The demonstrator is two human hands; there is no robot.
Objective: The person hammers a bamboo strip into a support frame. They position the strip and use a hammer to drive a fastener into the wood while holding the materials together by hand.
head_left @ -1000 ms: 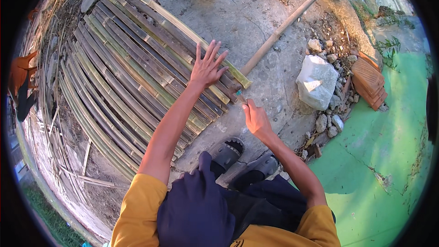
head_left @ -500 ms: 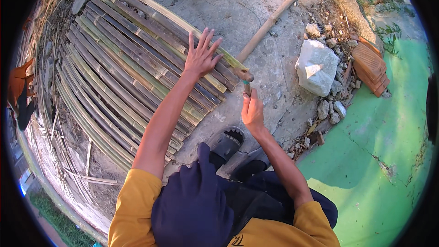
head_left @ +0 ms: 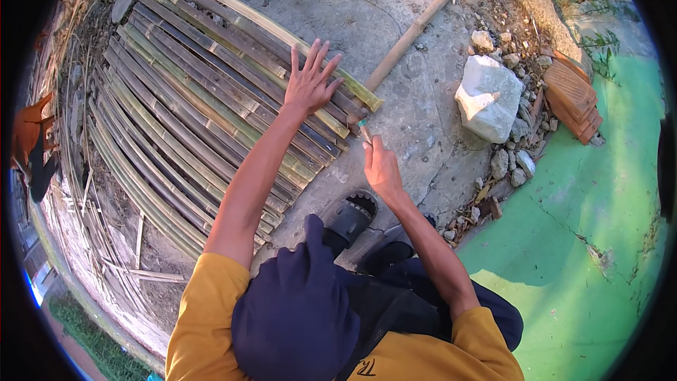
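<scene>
Long split bamboo slats (head_left: 204, 109) lie side by side in a row on the left, their near ends pointing toward the middle. On the slats near the right ends rests my left hand (head_left: 308, 85), its fingers spread. My right hand (head_left: 383, 167) is closed around the short handle of a hammer (head_left: 364, 125) with a teal band below its head. The hammer's head is at the slat ends, just right of my left hand; whether it touches them I cannot tell. A pale green slat (head_left: 282, 34) forms the far edge of the row.
A round wooden pole (head_left: 423, 22) lies on the concrete beyond the slats. To the right are a large white stone block (head_left: 489, 101), rubble and stacked orange roof tiles (head_left: 571, 99), beside a green-painted floor (head_left: 564, 240). Thin bamboo strips (head_left: 92, 233) litter the far left.
My right hand has brought the hammer a little left and nearer to me, off the pale green slat's end toward the neighbouring slats. My left hand stays nearly in place.
</scene>
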